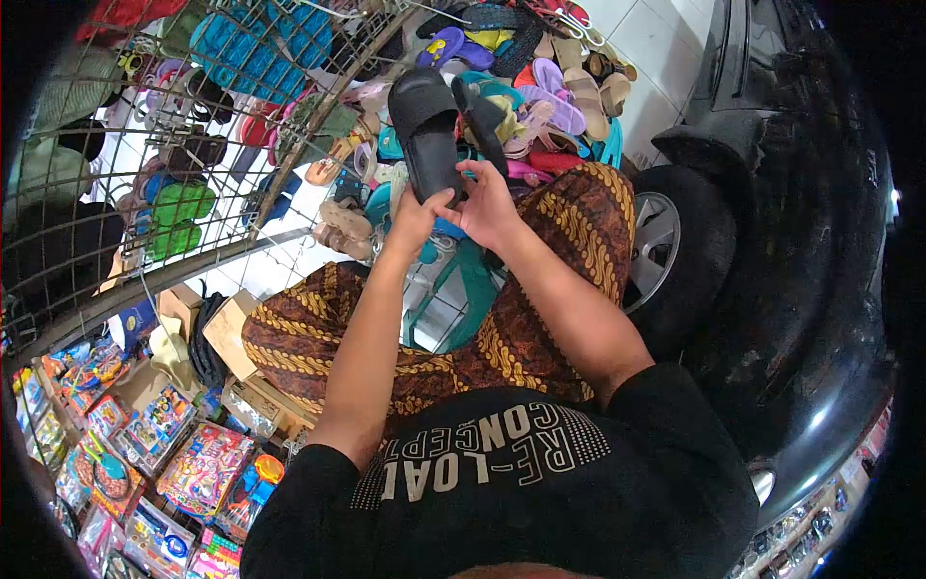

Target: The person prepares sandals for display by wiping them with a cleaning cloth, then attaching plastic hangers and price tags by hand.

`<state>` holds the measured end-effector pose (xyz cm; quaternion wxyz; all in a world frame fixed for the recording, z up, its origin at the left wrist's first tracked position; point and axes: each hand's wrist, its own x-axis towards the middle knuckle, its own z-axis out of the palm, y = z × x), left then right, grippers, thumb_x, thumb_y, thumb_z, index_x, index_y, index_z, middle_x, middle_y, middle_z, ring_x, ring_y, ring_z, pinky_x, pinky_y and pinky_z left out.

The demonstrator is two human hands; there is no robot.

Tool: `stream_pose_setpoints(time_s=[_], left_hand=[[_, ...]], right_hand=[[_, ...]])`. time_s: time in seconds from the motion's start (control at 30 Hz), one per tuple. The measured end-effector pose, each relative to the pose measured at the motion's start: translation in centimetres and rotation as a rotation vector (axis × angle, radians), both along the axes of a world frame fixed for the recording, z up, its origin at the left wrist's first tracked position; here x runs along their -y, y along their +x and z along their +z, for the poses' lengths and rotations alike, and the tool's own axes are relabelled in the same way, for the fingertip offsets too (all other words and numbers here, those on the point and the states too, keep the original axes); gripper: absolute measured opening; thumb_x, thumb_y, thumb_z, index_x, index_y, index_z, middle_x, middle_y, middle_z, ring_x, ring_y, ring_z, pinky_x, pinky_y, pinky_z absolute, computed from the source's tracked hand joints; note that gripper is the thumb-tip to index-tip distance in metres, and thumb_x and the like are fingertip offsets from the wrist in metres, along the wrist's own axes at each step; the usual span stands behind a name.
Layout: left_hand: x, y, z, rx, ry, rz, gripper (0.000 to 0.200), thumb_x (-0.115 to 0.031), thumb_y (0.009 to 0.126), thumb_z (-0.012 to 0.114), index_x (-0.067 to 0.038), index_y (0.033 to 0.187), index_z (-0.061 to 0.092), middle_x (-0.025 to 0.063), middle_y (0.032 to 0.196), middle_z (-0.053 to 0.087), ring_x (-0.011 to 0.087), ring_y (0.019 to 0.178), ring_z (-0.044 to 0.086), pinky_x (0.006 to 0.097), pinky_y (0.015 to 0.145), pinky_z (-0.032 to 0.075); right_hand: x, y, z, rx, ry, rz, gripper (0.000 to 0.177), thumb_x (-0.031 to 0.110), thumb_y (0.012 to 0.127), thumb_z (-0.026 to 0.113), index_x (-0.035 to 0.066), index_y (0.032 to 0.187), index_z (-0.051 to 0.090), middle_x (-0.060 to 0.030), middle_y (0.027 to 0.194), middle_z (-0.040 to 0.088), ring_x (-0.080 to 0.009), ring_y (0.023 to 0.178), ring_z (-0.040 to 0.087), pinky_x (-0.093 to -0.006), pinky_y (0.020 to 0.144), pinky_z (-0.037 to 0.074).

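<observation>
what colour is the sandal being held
Black; the sandal shows best in the head view, held by left hand and right hand.

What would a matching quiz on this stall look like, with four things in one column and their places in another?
Things:
1. black sandals
2. car wheel
3. toy packets
4. green sandals

Places:
A. bottom left of the view
B. on the wire rack
C. gripped by the left hand and right hand
D. just right of the batik-clad knee

Pairs: 1-C, 2-D, 3-A, 4-B.
</observation>
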<state>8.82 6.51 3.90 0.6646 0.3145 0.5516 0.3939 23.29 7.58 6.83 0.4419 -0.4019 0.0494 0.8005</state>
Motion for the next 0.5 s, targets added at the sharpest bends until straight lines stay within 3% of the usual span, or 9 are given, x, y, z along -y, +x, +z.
stream_pose_setpoints(time_s=[0.1,0.13,0.23,0.3,0.4,0.5], left_hand=[[-0.2,-1.0,0.3,-0.226,0.012,-0.268,0.047,-0.015,0.083,0.07,0.0,0.124,0.054,0.0112,0.111,0.064,0.0203,0.098,0.061,0.033,0.089,0.047],[0.0,-1.0,0.3,-0.213,0.051,-0.254,0.047,-0.016,0.083,0.07,0.001,0.124,0.054,0.0115,0.111,0.064,0.0208,0.099,0.061,0.0334,0.089,0.047],[0.2,-0.8,1.1,-0.229,0.149,-0.259,0.047,-0.021,0.084,0.068,0.001,0.123,0.054,0.0117,0.111,0.064,0.022,0.101,0.061,0.0347,0.091,0.047],[0.1,-1.1,1.9,-0.307,0.189,-0.319,0.047,-0.026,0.086,0.066,0.001,0.123,0.054,0.0107,0.113,0.064,0.0223,0.105,0.06,0.0354,0.093,0.046],[0.3,-3.6,0.9,-0.163,0.109,-0.25,0.047,-0.032,0.091,0.061,0.001,0.123,0.054,0.0101,0.116,0.062,0.0214,0.111,0.058,0.0346,0.095,0.045],[-0.3,-6.3,-4.2,0.59,0.022,-0.102,0.047,-0.033,0.094,0.058,0.001,0.126,0.054,0.0093,0.121,0.06,0.0194,0.115,0.055,0.0317,0.095,0.043]], right_hand=[[0.4,0.0,-1.4,-0.004,-0.154,0.028,0.026,0.037,0.087,0.063,0.017,0.102,0.058,-0.0023,0.103,0.059,-0.0184,0.085,0.062,-0.0362,0.065,0.059],[0.7,-0.2,-1.7,0.031,-0.109,0.068,0.027,0.042,0.088,0.066,0.018,0.099,0.06,0.0027,0.091,0.062,-0.0125,0.077,0.061,-0.0286,0.056,0.055],[0.7,-0.4,-2.1,0.077,-0.15,0.099,0.028,0.046,0.091,0.064,0.021,0.102,0.06,0.0052,0.09,0.063,-0.0094,0.075,0.061,-0.0246,0.051,0.05],[0.9,-0.6,-1.7,0.095,-0.081,0.106,0.036,0.047,0.093,0.063,0.022,0.117,0.052,0.0025,0.101,0.059,-0.0125,0.08,0.06,-0.0258,0.052,0.051],[1.2,-0.7,-0.7,0.037,-0.093,0.056,0.042,0.045,0.096,0.06,0.022,0.128,0.045,0.0018,0.107,0.057,-0.014,0.082,0.059,-0.0263,0.052,0.049],[2.5,-0.6,0.5,0.057,-0.106,0.056,0.041,0.043,0.098,0.058,0.022,0.129,0.042,0.0022,0.107,0.057,-0.0141,0.081,0.059,-0.0269,0.05,0.047]])
